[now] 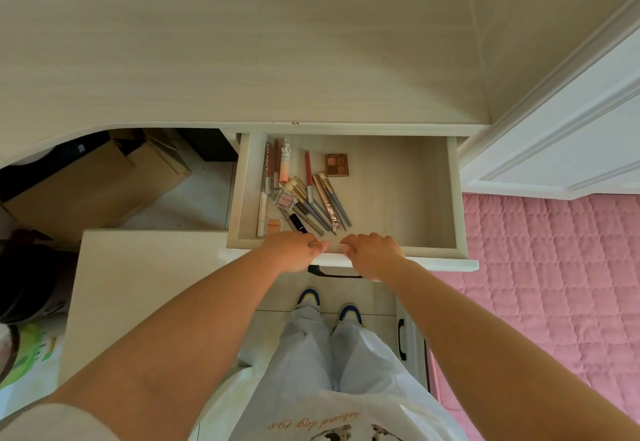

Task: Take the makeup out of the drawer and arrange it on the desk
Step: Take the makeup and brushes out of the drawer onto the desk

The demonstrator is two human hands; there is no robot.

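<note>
Lying in a loose heap in the left half of an open drawer (429, 198), the makeup (301, 194) is a scatter of slim pencils, grey-handled brushes, a peach tube, a small clear pot and a black-capped stick. A square brown eyeshadow palette (336, 165) with four round pans sits just apart, further back. A small orange compact (274, 225) lies near the front left corner. The drawer is a shallow, pale, matte wooden box with a smooth floor, pulled out beneath the counter (242, 42), whose broad top shows a faint cream woodgrain. Both hands rest on the drawer's front edge: the left hand (294, 250) and the right hand (374, 250) each curl their fingers over the rim, close together. A dark handle (334, 273) shows just below them. To the right lies a pink quilted bed cover (554, 284) with stitched squares. To the left, under the counter, sits a brown cardboard box (90, 184).
</note>
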